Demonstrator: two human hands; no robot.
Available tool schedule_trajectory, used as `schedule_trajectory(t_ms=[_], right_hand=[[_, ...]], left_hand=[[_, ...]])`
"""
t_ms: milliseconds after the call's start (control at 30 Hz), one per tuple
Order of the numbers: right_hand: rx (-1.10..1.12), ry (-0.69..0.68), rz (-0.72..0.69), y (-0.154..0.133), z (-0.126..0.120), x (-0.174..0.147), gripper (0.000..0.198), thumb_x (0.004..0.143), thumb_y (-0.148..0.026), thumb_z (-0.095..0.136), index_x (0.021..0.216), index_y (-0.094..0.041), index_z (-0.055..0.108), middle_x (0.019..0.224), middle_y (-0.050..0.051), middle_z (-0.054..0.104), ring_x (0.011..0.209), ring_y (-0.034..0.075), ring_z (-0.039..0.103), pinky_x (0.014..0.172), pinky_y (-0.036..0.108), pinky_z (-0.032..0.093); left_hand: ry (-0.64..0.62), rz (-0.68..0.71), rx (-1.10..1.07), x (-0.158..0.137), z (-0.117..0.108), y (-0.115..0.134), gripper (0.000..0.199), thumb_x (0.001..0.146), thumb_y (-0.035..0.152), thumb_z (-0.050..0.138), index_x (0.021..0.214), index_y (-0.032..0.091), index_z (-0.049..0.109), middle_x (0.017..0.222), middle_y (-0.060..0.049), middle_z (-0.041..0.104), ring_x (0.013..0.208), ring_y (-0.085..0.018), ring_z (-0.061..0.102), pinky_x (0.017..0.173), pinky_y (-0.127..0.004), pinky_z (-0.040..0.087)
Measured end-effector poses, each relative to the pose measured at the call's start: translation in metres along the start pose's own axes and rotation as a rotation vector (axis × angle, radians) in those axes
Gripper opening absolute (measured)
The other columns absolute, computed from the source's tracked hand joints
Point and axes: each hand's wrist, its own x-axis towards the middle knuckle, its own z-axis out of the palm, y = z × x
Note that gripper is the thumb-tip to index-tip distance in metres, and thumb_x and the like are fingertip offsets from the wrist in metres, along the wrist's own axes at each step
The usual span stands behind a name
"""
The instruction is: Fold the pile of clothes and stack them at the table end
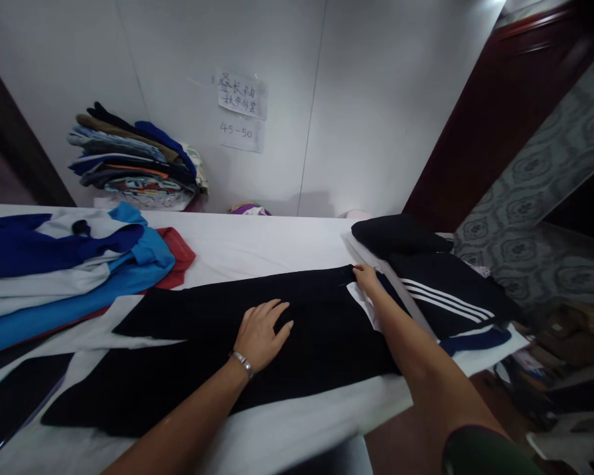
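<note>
- Across the worktop [257, 241] in front of you, the black trousers [321, 336] lie spread out, beneath your hands
- Their long axis runs roughly left to right, legs toward your left, waist end toward your right
- Your right hand [366, 277] is the nearer to the waist end, its fingers appearing to pinch the far edge there
- Your left hand [262, 333] rests palm down around mid-length, fingers slightly spread
- Just right of the waist end lies a striped black garment [455, 284]
</note>
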Motion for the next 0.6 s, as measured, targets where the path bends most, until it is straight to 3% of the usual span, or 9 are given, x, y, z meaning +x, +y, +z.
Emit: schedule_trajectory(t_ms=[67,133,200,300,400,500,600], right_hand=[[-0.013,-0.010,-0.084,-0.009,-0.002,-0.007,0.041,0.087,-0.038,0.051,0.120,-0.018,0.063,0.125,0.010,0.062,0.117,0.024,0.056,0.099,0.036,0.043],[-0.093,-0.102,-0.196,-0.016,0.000,-0.019,0.053,0.087,-0.044,0.052,0.135,-0.022,0.051,0.145,0.008,0.045,0.136,0.024,0.037,0.110,0.039,0.030],[-0.240,-0.270,-0.275,-0.020,0.007,-0.032,0.061,0.089,-0.050,0.048,0.143,-0.023,0.039,0.154,0.007,0.030,0.143,0.025,0.020,0.114,0.047,0.019],[-0.375,-0.447,-0.264,-0.022,0.015,-0.043,0.065,0.091,-0.054,0.041,0.147,-0.023,0.030,0.156,0.009,0.020,0.145,0.025,0.011,0.113,0.055,0.013],[-0.146,-0.462,-0.188,-0.022,0.010,-0.040,0.065,0.087,-0.055,0.050,0.143,-0.024,0.038,0.155,0.008,0.026,0.145,0.024,0.014,0.115,0.051,0.011],[0.246,-0.402,-0.118,-0.018,-0.014,-0.037,0.060,0.086,-0.057,0.052,0.137,-0.027,0.048,0.149,0.005,0.040,0.139,0.022,0.032,0.114,0.042,0.024],[0.477,-0.265,-0.081,-0.007,-0.049,-0.052,0.052,0.083,-0.053,0.059,0.127,-0.026,0.058,0.138,0.006,0.053,0.128,0.023,0.047,0.107,0.039,0.037]], left_hand=[[-0.013,-0.013,-0.007,0.000,0.000,0.000,0.037,0.085,0.038,0.052,0.118,0.024,0.062,0.126,-0.008,0.062,0.117,-0.025,0.056,0.101,-0.047,0.038],[-0.023,-0.022,-0.011,0.001,0.000,0.000,0.037,0.085,0.038,0.052,0.118,0.024,0.062,0.126,-0.007,0.062,0.117,-0.025,0.055,0.101,-0.046,0.038],[-0.028,-0.030,-0.015,0.001,-0.001,0.000,0.038,0.085,0.039,0.051,0.118,0.024,0.062,0.126,-0.007,0.062,0.117,-0.025,0.055,0.101,-0.046,0.038],[-0.033,-0.031,-0.017,0.002,0.000,-0.001,0.038,0.086,0.039,0.050,0.118,0.024,0.062,0.124,-0.008,0.063,0.117,-0.025,0.056,0.101,-0.046,0.039],[-0.026,-0.023,-0.017,0.002,0.000,-0.003,0.037,0.086,0.038,0.050,0.118,0.024,0.062,0.123,-0.008,0.064,0.116,-0.025,0.056,0.101,-0.046,0.039],[-0.014,-0.021,-0.018,0.002,0.002,-0.004,0.035,0.087,0.036,0.049,0.118,0.025,0.062,0.123,-0.007,0.064,0.116,-0.024,0.056,0.100,-0.045,0.040],[-0.004,-0.006,-0.017,0.003,0.004,-0.006,0.035,0.087,0.037,0.048,0.118,0.026,0.062,0.122,-0.007,0.065,0.117,-0.024,0.056,0.100,-0.045,0.041]])
